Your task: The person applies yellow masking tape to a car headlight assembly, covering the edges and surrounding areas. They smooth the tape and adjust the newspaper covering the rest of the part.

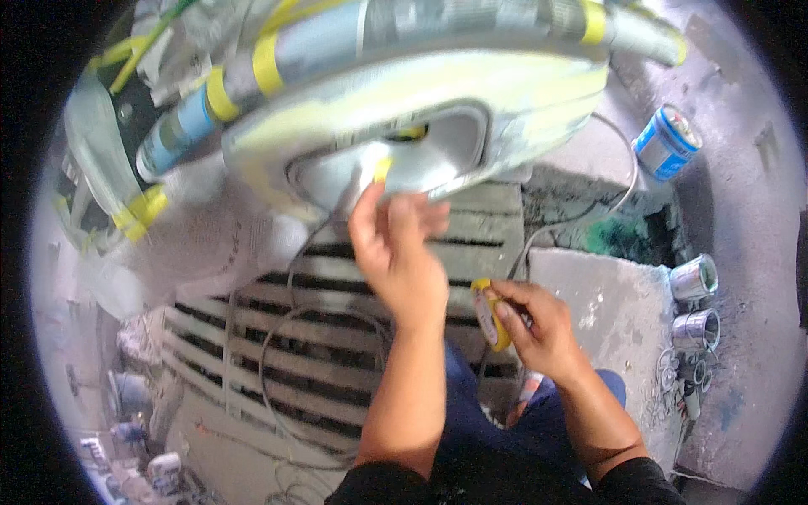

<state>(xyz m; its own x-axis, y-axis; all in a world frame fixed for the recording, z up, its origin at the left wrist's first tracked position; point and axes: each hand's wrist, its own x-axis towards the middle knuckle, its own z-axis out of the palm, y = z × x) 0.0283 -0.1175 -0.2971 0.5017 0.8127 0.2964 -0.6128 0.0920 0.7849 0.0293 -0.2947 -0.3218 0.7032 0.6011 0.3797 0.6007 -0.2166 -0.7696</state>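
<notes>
A large curved panel with a white, grey and pale-yellow surface (530, 105) fills the upper middle, a silver, rounded recess (442, 172) set into it. Beneath it spreads a brown-grey floor grating of parallel slats (488, 227), and to the right of that lies a pale grey concrete slab with a speckled top (598, 307). Along the panel's upper edge runs a long paper band in grey and light blue (320, 42), crossed by bright yellow pieces of tape. A thin grey hose (562, 225) bends over the gap behind the slab.

The left hand (400, 252) is raised in front of the panel, blurred, one finger pointing up and the others loosely bent; I cannot tell whether it is pinching. The right hand (539, 328), lower and above the grating, has its thumb and fingers pressed around a yellow roll of tape (495, 320). On the far right stand a blue-and-white round can (669, 145) and, below it, two silver metal cans (693, 279). Smallest is a short yellow strip of tape (383, 169) at the left hand's raised fingertip, seen against the recess; whether it touches the metal is unclear
</notes>
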